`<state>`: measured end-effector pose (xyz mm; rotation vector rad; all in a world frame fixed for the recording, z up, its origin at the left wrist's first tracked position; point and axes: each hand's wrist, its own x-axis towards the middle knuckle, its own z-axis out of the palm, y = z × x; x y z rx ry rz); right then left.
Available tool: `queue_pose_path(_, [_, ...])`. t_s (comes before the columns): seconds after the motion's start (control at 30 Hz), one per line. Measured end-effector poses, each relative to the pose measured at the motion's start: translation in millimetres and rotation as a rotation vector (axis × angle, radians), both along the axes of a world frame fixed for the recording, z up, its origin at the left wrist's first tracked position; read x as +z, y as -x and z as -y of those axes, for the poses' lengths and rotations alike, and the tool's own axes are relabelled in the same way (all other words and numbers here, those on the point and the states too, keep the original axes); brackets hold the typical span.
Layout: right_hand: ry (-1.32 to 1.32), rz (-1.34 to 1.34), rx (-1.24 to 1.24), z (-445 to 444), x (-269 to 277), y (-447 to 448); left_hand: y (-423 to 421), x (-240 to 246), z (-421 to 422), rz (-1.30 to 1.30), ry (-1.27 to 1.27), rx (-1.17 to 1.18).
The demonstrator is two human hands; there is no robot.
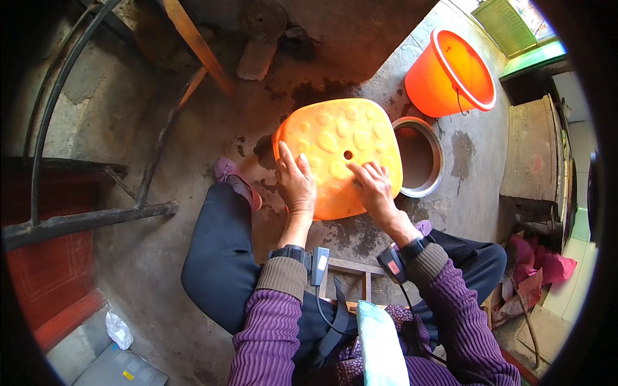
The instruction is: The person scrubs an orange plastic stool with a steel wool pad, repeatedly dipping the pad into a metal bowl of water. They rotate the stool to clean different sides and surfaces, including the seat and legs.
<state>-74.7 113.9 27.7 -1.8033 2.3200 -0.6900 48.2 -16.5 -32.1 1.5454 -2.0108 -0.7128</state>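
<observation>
An orange plastic stool (338,123) is in front of me, its seat turned up towards the camera. Raised pebble shapes cover the seat, and a small hole goes through near the middle. My left hand (295,181) grips the seat's left edge, with the thumb on top. My right hand (375,188) rests on the lower right of the seat, fingers curled. Something small and dark shows under those fingers, too hidden to name. Just right of the stool, partly behind it, is a metal basin (420,154) of brownish water.
An orange-red bucket (425,84) with a wire handle stands beyond the basin. At left is a dark frame (91,219) by a red wooden panel (60,270). A wooden cabinet (528,149) and pink crumpled material (545,265) are at right. Wet patches mark the concrete floor (188,144).
</observation>
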Motion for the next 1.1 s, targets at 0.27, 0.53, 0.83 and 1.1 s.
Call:
queue_pose_path(0.27, [0.121,-0.009,0.098,-2.7,8.0,-0.1,0.1,3.2,1.6,-0.014,0.053,-0.001])
queue_pose_path(0.53, [0.282,-0.05,0.134,-22.5,-0.2,-6.7,-0.6,-0.3,-0.5,-0.038,0.042,-0.003])
queue_pose_path(0.83, [0.233,0.215,-0.229,-80.9,10.4,4.8,-0.2,-1.9,1.6,-0.053,0.033,-0.001])
queue_pose_path(1.1, [0.117,0.052,-0.205,-31.6,0.1,15.5,-0.3,3.3,2.3,-0.051,0.047,-0.012])
